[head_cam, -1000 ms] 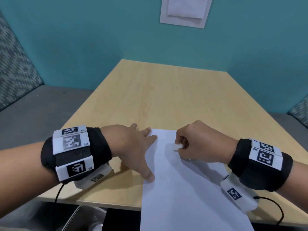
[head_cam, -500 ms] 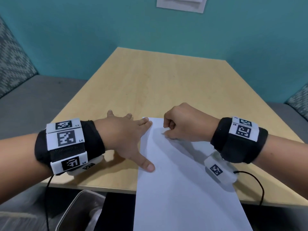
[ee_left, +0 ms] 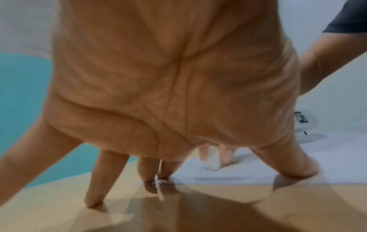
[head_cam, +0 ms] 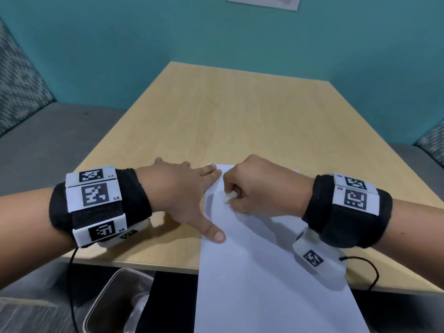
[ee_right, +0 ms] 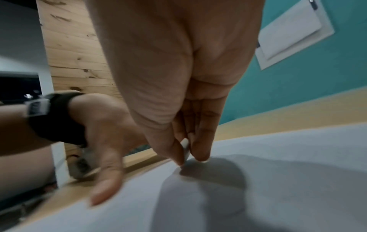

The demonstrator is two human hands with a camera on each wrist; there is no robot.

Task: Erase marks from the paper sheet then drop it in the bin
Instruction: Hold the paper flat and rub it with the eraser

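Observation:
A white paper sheet [head_cam: 252, 265] lies on the wooden table [head_cam: 228, 116], its near end hanging over the front edge. My left hand [head_cam: 182, 195] lies flat with fingers spread, and its thumb and index finger press on the sheet's left edge. My right hand [head_cam: 262, 188] pinches a small white eraser [head_cam: 229, 195] and holds its tip against the paper near the far left corner. The left wrist view shows the eraser [ee_left: 212, 161] touching the sheet [ee_left: 258, 172]. In the right wrist view the eraser [ee_right: 186, 150] sits between thumb and fingers on the paper [ee_right: 258, 188]. I see no marks on the sheet.
A metal bin [head_cam: 115, 306] stands on the floor under the table's front left edge. A grey bench [head_cam: 48, 140] runs along the left, with patterned cushions at both sides. A white holder [head_cam: 264, 2] hangs on the teal wall.
My right hand with the eraser has shifted slightly across the top of the sheet. The left hand has kept pressing the paper's left edge. The head view has tilted down.

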